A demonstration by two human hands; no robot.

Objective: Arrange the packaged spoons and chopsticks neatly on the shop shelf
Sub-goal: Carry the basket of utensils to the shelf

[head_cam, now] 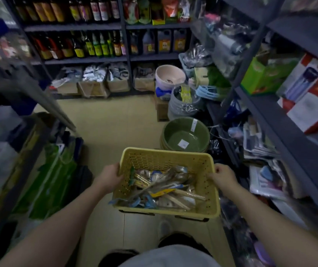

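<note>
I hold a yellow perforated plastic basket (164, 157) in front of me over the aisle floor. My left hand (109, 177) grips its left rim and my right hand (224, 175) grips its right rim. Inside lies a jumbled heap of packaged spoons (175, 175) in clear wrappers and packaged wooden chopsticks (185, 196), some with blue and yellow card labels. The dark metal shelf (289, 139) on my right carries messy packaged goods.
Stacked green basins (186, 134) sit on the floor just beyond the basket, with grey and pink buckets (170, 76) behind them. Bottle shelves (77, 43) and cardboard boxes (92, 87) fill the far wall. Green bags (50, 180) line the left shelf. Beige floor (106, 128) runs between.
</note>
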